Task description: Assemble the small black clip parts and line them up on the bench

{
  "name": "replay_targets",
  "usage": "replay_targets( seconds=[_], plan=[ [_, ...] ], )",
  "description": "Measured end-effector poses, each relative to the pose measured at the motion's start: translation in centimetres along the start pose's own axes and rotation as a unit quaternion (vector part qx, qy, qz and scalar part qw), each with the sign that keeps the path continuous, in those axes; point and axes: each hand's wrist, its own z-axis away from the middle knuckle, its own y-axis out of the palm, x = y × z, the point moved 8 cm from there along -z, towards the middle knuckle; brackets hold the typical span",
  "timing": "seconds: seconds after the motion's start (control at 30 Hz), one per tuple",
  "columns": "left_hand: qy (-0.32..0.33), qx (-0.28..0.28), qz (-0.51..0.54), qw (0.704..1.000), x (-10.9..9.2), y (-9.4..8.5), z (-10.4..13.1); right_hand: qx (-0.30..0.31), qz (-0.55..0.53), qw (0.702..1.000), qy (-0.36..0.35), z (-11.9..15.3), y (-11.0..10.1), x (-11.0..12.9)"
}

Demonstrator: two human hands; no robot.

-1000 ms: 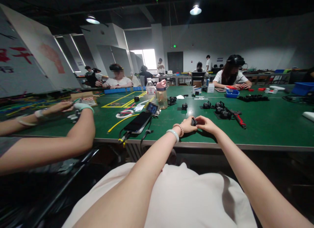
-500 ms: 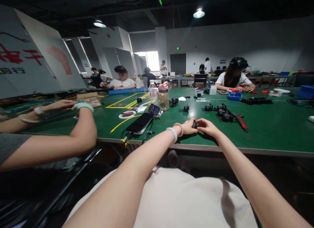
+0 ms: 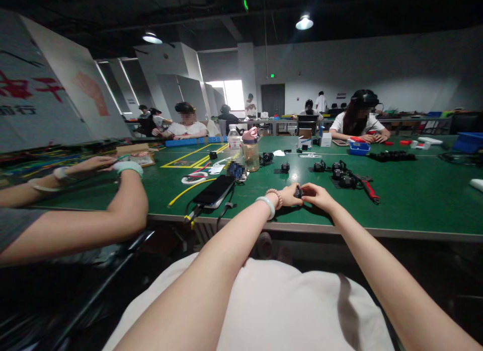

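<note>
A small black part (image 3: 298, 192) sits between my two hands just above the green table (image 3: 415, 205), near its front edge. Its kind is too small to make out, and fingers cover much of it. My left hand (image 3: 290, 195), with a bangle and a beaded bracelet at the wrist, is closed on its left side. From the right, my right hand (image 3: 317, 196) pinches the same part with curved fingers. Beyond my hands lie similar black parts (image 3: 344, 177), beside a red-handled adjustable wrench (image 3: 371, 191). Another black piece (image 3: 285, 167) stands straight ahead.
Left of my hands lie a phone (image 3: 215, 190) with cables and a yellow cable (image 3: 188, 190). A pink-lidded bottle (image 3: 251, 152) and a clear bottle (image 3: 234, 142) stand behind. A co-worker's arms (image 3: 128, 195) reach in at left. Across the table sits a person beside a blue bin (image 3: 359, 148).
The view has shifted very slightly. Both hands stay on the black part with nearly the same grip.
</note>
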Motion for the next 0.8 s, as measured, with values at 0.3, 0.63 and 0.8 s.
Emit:
replay_targets(
  seconds=[0.3, 0.63, 0.8],
  plan=[
    [-0.011, 0.027, -0.009, 1.000, -0.60, -0.45, -0.41, -0.026, 0.033, 0.999, -0.009, 0.13, -0.66, -0.15],
    [0.017, -0.031, 0.064, 0.997, -0.17, -0.32, -0.46, -0.036, 0.025, 0.999, -0.007, -0.30, -0.52, -0.27],
    [0.029, -0.011, 0.066, 0.997, -0.58, -0.24, -0.33, -0.041, 0.026, 0.999, 0.006, -0.38, -0.69, -0.73]
  ],
)
